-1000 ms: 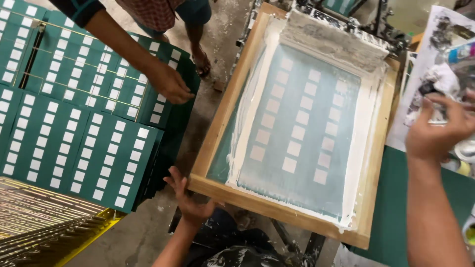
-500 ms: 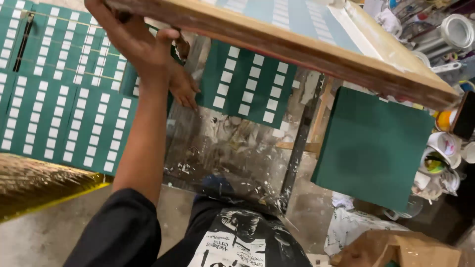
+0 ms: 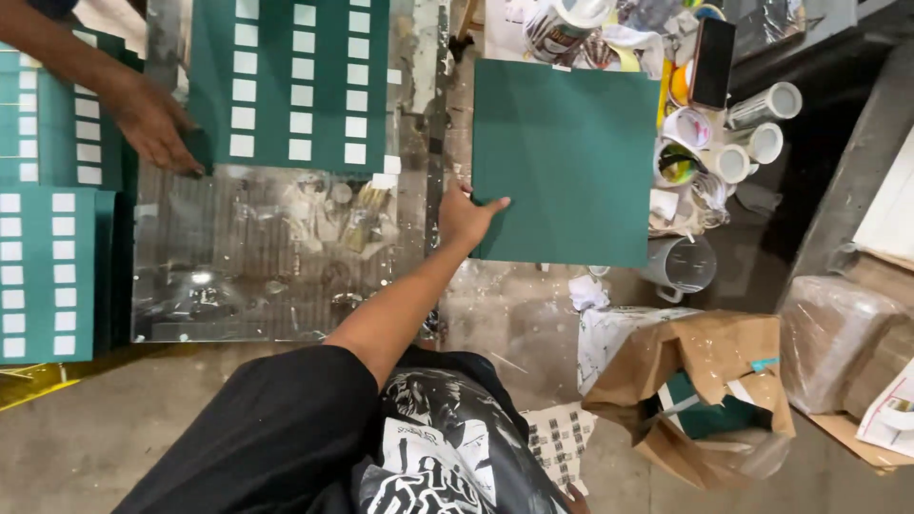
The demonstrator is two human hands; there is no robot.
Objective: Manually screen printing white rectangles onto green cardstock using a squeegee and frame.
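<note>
Blank sheet (image 3: 566,162) right of printed sheet (image 3: 290,81); cups (image 3: 733,152) further right.

The green sheet (image 3: 571,157) is plain, flat and square. It lies on the messy table, just beside the paint cans. The left hand (image 3: 468,217) holds its left edge, thumb on top.

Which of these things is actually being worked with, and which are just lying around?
In use: left hand pinching the plain green sheet; printed green sheet under a co-worker's hand.
Lying about: brushes, paint can, white rolls, brown paper bag.
</note>
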